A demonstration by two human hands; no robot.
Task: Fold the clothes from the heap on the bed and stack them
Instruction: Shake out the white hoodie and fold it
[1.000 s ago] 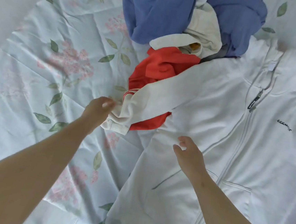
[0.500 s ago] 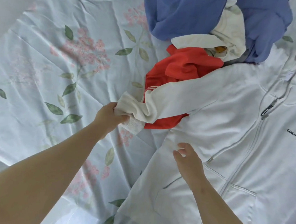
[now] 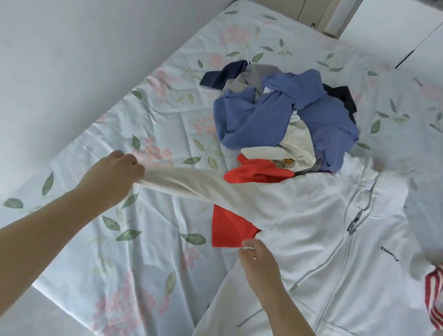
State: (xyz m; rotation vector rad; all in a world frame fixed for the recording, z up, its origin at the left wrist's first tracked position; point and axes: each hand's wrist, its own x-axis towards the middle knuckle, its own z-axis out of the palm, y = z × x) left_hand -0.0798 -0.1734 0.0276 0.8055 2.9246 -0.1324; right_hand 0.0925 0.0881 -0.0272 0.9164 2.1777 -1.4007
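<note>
your left hand (image 3: 114, 169) is closed round the cuff end of the sleeve (image 3: 199, 187) of the white zip jacket (image 3: 341, 260), holding it stretched out leftward just off the bed (image 3: 85, 249); your right hand (image 3: 257, 263) sits fingers-curled at the jacket's side edge below the armpit, can't tell if it has cloth pinched. jacket lies front-up on the near right of the bed, heap (image 3: 287, 120) just beyond its shoulder, red garment (image 3: 231, 232) under the sleeve. sleeve axis runs left-right, so folding it in toward the zip looks like the left hand's job.

white wall (image 3: 64, 44), pale wardrobe doors (image 3: 279, 0)
</note>
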